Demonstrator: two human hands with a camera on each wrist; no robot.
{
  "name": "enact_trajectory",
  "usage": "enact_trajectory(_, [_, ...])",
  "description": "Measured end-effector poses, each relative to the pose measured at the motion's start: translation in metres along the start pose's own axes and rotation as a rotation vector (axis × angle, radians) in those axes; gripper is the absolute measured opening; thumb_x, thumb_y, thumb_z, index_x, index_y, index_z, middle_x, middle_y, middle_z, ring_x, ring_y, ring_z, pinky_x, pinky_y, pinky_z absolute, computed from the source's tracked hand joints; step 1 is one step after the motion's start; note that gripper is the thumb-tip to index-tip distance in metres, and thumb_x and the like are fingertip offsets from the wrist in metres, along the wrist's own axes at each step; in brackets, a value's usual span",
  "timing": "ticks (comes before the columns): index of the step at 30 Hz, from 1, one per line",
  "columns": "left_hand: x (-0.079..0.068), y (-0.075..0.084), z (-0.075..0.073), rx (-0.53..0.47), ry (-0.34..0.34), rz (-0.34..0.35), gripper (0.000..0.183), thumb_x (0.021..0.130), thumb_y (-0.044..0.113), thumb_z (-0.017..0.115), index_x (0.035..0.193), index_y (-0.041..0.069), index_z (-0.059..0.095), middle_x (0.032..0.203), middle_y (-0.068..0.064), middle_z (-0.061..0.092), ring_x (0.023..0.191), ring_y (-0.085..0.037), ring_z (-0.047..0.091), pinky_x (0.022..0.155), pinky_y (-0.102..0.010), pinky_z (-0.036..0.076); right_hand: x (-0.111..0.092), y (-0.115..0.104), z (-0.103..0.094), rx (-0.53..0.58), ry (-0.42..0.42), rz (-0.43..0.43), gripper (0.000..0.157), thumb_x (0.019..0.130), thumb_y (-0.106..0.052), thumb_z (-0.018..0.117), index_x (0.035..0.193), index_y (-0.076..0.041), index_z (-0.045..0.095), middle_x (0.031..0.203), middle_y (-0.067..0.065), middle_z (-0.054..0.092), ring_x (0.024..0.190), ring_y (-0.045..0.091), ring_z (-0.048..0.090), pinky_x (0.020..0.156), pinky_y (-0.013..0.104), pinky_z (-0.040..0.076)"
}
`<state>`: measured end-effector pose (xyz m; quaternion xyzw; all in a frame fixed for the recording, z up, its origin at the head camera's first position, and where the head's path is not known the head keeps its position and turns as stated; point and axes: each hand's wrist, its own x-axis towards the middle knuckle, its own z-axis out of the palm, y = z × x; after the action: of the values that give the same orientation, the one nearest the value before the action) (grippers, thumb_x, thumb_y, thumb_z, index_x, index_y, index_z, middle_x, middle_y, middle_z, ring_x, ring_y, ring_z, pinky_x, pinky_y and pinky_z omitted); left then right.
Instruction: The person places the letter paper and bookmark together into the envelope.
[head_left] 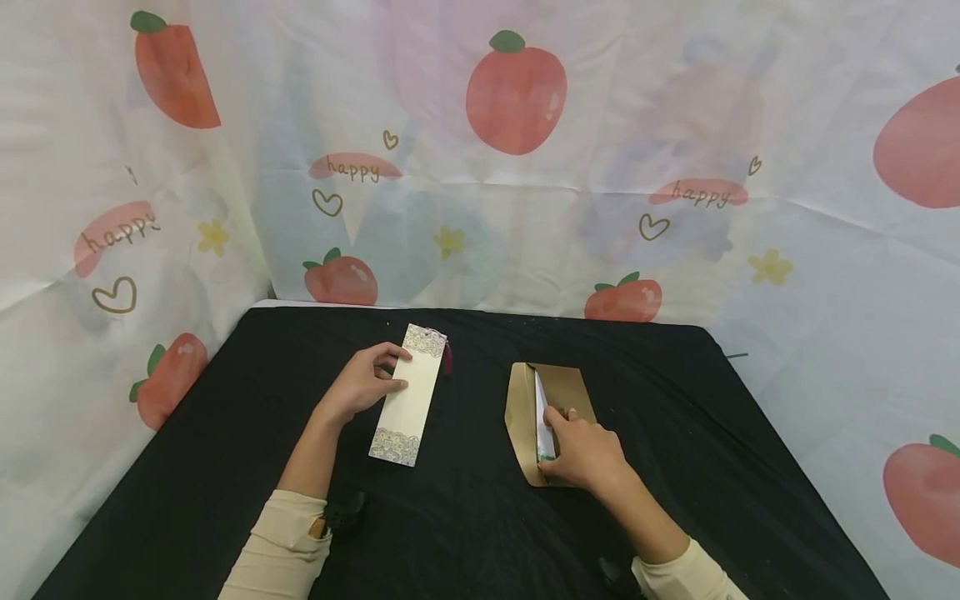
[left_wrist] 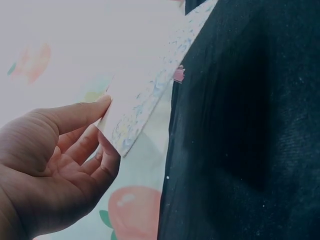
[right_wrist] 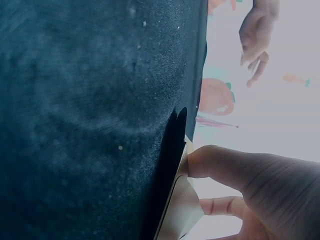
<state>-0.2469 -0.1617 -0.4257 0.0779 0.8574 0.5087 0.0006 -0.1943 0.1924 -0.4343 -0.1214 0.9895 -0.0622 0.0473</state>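
Observation:
My left hand [head_left: 362,383] pinches the long side of a cream bookmark [head_left: 411,396] between thumb and fingers. Lacy patterned bands run across both its ends, and a dark red tassel [head_left: 447,358] hangs at its far end. In the left wrist view the bookmark [left_wrist: 150,95] is tilted above the black cloth. To the right, my right hand [head_left: 588,450] grips a brown paper envelope [head_left: 561,379] with its flap unfolded to the left. A white folded paper [head_left: 542,408] shows in the envelope's mouth, by the fingers. The right wrist view shows the thumb on the envelope [right_wrist: 182,205].
A black cloth [head_left: 465,533] covers the table under both hands. Behind and at the sides hang pale curtains [head_left: 420,217] printed with red fruit, hearts and the word "happy".

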Motion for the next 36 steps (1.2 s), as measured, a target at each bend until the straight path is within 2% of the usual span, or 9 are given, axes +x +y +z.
enact_trajectory(8, [0.002, 0.002, 0.008, 0.005, -0.018, 0.01, 0.037, 0.09, -0.002, 0.078, 0.125, 0.004, 0.068, 0.107, -0.013, 0.067, 0.087, -0.026, 0.065, 0.074, -0.039, 0.054, -0.001, -0.001, -0.002, -0.002, 0.003, -0.006, 0.073, 0.074, -0.039, 0.092, 0.133, -0.012, 0.059, 0.11, 0.018, 0.063, 0.073, 0.03, 0.061, 0.06, 0.051, 0.051])
enact_trajectory(16, [0.003, 0.004, 0.016, 0.004, -0.027, -0.012, 0.037, 0.089, 0.0, 0.079, 0.124, 0.006, 0.069, 0.107, -0.011, 0.067, 0.085, -0.025, 0.063, 0.073, -0.037, 0.053, 0.0, 0.0, -0.001, -0.003, 0.002, -0.003, 0.069, 0.074, -0.039, 0.092, 0.129, -0.012, 0.059, 0.105, 0.015, 0.061, 0.072, 0.029, 0.06, 0.06, 0.05, 0.051])
enact_trajectory(36, [0.004, 0.008, 0.033, 0.001, -0.083, 0.04, 0.037, 0.089, -0.005, 0.077, 0.123, 0.008, 0.07, 0.105, -0.008, 0.067, 0.081, -0.023, 0.064, 0.07, -0.037, 0.054, 0.0, 0.0, -0.002, -0.002, -0.005, -0.004, 0.07, 0.074, -0.039, 0.092, 0.13, -0.012, 0.059, 0.105, 0.016, 0.062, 0.073, 0.03, 0.061, 0.061, 0.051, 0.051])
